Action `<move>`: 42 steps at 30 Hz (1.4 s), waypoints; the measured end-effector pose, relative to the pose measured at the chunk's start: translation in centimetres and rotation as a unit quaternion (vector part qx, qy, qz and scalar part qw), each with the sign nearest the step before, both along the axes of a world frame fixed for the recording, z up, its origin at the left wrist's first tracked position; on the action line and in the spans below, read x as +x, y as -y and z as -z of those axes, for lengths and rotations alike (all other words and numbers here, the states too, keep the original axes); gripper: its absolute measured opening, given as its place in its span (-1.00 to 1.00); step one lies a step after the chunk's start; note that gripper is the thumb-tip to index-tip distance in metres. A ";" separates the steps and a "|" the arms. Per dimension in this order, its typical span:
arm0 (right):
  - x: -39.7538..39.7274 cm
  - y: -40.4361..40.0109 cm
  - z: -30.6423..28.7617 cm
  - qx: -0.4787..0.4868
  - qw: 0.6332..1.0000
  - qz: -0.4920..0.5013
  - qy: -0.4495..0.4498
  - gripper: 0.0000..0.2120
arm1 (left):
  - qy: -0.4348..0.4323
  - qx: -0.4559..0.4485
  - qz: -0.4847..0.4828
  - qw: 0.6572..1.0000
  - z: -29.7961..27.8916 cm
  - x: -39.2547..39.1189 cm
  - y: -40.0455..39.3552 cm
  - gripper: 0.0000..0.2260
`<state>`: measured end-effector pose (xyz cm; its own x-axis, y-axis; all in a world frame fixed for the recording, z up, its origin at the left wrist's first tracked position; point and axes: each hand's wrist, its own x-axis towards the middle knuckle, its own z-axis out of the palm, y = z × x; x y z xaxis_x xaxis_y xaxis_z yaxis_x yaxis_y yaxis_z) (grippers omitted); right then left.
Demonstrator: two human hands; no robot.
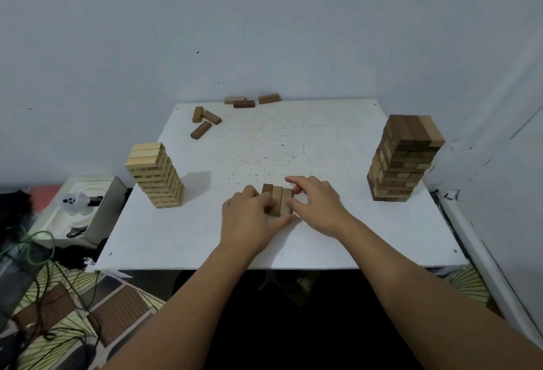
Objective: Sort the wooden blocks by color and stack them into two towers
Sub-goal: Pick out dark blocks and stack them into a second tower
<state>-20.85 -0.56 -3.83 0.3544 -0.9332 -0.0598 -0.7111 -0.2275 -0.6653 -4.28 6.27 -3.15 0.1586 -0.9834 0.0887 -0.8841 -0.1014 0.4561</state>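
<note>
Both hands, left [249,220] and right [318,203], curled together.

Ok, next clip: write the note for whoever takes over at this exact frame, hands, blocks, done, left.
Hands: left hand and right hand together grip a row of three blocks at the table's near middle.
Blocks: light tower on the left; dark tower on the right, with some lighter blocks mixed in. Six loose blocks lie at the far edge.
Done: both towers well built up.
Left: place the held row, then sort and stack the loose ones.
</note>
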 end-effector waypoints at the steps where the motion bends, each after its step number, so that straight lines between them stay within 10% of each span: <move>1: 0.0 0.1 0.0 0.014 1.000 -0.001 -0.004 -0.55 | -0.002 -0.005 -0.002 1.000 0.0 -0.1 0.2 -0.50; 17: -0.8 0.1 0.7 0.013 1.000 -0.009 0.016 -0.59 | -0.168 0.089 0.091 0.977 -0.7 3.8 2.2 -0.70; 34: -1.0 0.1 0.8 0.016 0.999 -0.027 0.007 -0.52 | -0.246 0.034 -0.002 0.969 0.6 5.1 0.7 -0.15; 42: -1.0 0.3 0.8 0.018 0.999 -0.022 0.026 -0.68 | -0.246 -0.054 -0.059 0.966 2.8 5.1 -0.7 -0.65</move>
<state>-21.88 -0.84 -4.63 0.3992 -0.9138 -0.0745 -0.6656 -0.2330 -0.7091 0.81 6.96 -5.98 0.3185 -0.9449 0.0761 -0.5433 -0.1162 0.8315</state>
